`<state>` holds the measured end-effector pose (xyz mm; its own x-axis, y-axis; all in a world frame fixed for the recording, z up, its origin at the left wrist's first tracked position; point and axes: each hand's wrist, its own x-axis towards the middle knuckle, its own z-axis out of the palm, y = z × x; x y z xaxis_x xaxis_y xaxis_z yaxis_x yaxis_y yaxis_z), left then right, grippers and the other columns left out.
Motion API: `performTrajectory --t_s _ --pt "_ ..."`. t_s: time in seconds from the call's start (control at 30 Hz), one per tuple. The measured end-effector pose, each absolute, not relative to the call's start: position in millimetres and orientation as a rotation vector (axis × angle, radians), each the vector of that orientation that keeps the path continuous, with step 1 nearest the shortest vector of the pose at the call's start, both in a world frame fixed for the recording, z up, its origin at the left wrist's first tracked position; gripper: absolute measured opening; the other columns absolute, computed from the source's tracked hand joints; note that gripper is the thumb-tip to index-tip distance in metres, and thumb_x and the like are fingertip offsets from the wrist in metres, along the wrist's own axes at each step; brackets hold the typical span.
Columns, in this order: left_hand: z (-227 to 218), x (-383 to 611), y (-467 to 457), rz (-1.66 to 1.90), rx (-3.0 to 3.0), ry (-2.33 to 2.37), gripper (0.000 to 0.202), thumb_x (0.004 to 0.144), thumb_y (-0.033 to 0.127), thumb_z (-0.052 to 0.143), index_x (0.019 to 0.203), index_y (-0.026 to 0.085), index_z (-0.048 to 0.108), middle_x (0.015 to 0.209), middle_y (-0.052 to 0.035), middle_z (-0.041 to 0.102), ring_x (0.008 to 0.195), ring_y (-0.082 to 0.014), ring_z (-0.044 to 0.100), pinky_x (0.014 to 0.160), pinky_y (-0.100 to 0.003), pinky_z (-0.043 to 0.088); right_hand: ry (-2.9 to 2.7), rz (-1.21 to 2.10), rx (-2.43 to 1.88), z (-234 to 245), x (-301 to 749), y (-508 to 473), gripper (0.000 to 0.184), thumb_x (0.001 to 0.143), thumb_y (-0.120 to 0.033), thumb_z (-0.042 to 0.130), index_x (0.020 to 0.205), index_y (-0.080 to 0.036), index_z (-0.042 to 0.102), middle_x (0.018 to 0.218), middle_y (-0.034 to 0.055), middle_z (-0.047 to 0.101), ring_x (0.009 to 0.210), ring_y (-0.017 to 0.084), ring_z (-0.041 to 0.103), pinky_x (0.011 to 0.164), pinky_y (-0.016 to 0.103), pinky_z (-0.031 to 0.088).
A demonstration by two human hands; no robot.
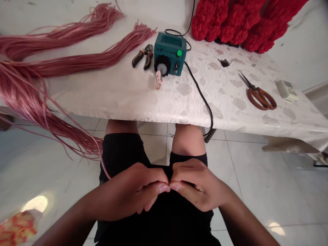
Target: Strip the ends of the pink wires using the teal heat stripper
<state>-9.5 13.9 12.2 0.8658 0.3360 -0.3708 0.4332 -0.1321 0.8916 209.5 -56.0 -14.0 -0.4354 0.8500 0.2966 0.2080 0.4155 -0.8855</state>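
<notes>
Over my lap, my left hand (135, 191) and my right hand (197, 184) meet at the fingertips, each closed in a pinch. One pink strand (102, 160), thin and cord-like, curves down from the hanging bundle and disappears behind my left hand, which appears to grip it. Whatever sits between my right thumb and forefinger is too small or hidden to make out. The long pink strands (77, 65) lie in bundles on the table's left side, and some droop over its front edge beside my left thigh.
On the white-covered table (115, 92) stand a teal motor box (170, 51) with a pink clip on its spindle, black-and-orange pliers (143, 57), brown-handled scissors (260, 95) and a small pale box (287, 90). Red fabric flowers (235, 24) fill the back right. A black cable (202, 95) hangs over the front edge.
</notes>
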Motion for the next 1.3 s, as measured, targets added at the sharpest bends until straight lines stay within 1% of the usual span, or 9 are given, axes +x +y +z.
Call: performTrajectory --t_s 0.17,0.27,0.4,0.5,0.63,0.73,0.97,1.13,1.3 --pt "5.5 -14.9 13.7 -0.074 1.641 0.545 0.029 0.105 0.034 0.039 0.088 0.02 0.058 0.056 0.0073 0.058 0.045 -0.006 0.055 0.047 -0.013 0.043 -1.843 1.001 -0.899 -13.9 206.8 -60.1 0.015 0.096 -0.015 0.056 0.083 -0.017 0.061 0.066 -0.0041 0.048 0.058 0.008 0.045 0.056 0.023 0.037" --pt "5.7 -17.3 13.9 -0.08 1.609 0.559 0.03 0.105 0.036 0.04 0.089 0.02 0.059 0.055 0.0073 0.058 0.044 -0.0063 0.054 0.046 -0.013 0.043 -1.85 1.007 -0.892 -14.8 205.1 -59.6 0.014 0.097 -0.015 0.057 0.084 -0.017 0.063 0.067 -0.004 0.049 0.059 0.008 0.045 0.056 0.023 0.038" --pt "12.9 -14.8 16.3 -0.142 1.613 0.671 0.025 0.103 0.033 0.044 0.092 0.02 0.063 0.056 0.0067 0.06 0.047 -0.0079 0.058 0.05 -0.016 0.045 -1.866 0.989 -0.932 -17.3 205.2 -57.3 0.018 0.099 -0.018 0.056 0.081 -0.017 0.06 0.068 -0.0035 0.049 0.061 0.008 0.046 0.057 0.023 0.038" --pt "19.0 -12.5 18.6 -0.162 1.675 0.7 0.023 0.102 0.029 0.045 0.089 0.02 0.061 0.057 0.0063 0.06 0.049 -0.0087 0.059 0.053 -0.017 0.045 -1.879 0.959 -0.939 -18.4 206.1 -56.9 0.02 0.1 -0.02 0.055 0.08 -0.017 0.058 0.069 -0.0031 0.05 0.062 0.009 0.047 0.058 0.023 0.039" --pt "21.0 -13.2 20.0 -0.104 1.804 0.632 0.026 0.102 0.026 0.042 0.083 0.02 0.059 0.055 0.0073 0.055 0.048 -0.0076 0.053 0.05 -0.017 0.039 -1.89 0.942 -0.946 -17.9 206.3 -57.7 0.021 0.1 -0.02 0.054 0.079 -0.018 0.058 0.068 -0.0028 0.05 0.061 0.009 0.047 0.057 0.024 0.039" --pt "19.3 -13.6 19.9 -0.043 1.919 0.627 0.025 0.101 0.024 0.043 0.081 0.02 0.058 0.059 0.0073 0.054 0.053 -0.0073 0.05 0.053 -0.018 0.036 -1.879 0.954 -0.967 -17.3 206.6 -56.9 0.021 0.1 -0.021 0.054 0.079 -0.018 0.059 0.069 -0.0023 0.052 0.061 0.009 0.047 0.056 0.024 0.039" --pt "16.7 -13.2 14.0 0.053 2.065 0.589 0.028 0.104 0.024 0.039 0.08 0.02 0.053 0.069 0.006 0.054 0.062 -0.0085 0.048 0.06 -0.022 0.036 -1.874 1.084 -1.031 -11.6 218.9 -54.6 0.013 0.099 -0.021 0.059 0.089 -0.017 0.066 0.076 -0.0002 0.061 0.067 0.01 0.055 0.06 0.023 0.043" --pt "12.0 -13.7 10.9 0.159 2.187 0.576 0.025 0.104 0.021 0.041 0.081 0.02 0.051 0.073 0.0053 0.055 0.064 -0.0094 0.049 0.062 -0.025 0.036 -1.883 0.988 -1.141 -0.1 228.7 -58.1 0.011 0.097 -0.025 0.061 0.101 -0.016 0.067 0.081 0.0012 0.062 0.069 0.011 0.056 0.061 0.025 0.044" --pt "11.5 -11.9 10.5 0.155 2.374 0.515 0.019 0.097 0.012 0.048 0.08 0.02 0.05 0.072 0.0048 0.054 0.063 -0.0108 0.05 0.059 -0.029 0.033 -2.13 0.913 -1.143 12.9 221.4 -51.6 0.013 0.099 -0.026 0.058 0.1 -0.017 0.068 0.08 0.0005 0.062 0.068 0.012 0.055 0.061 0.027 0.042"
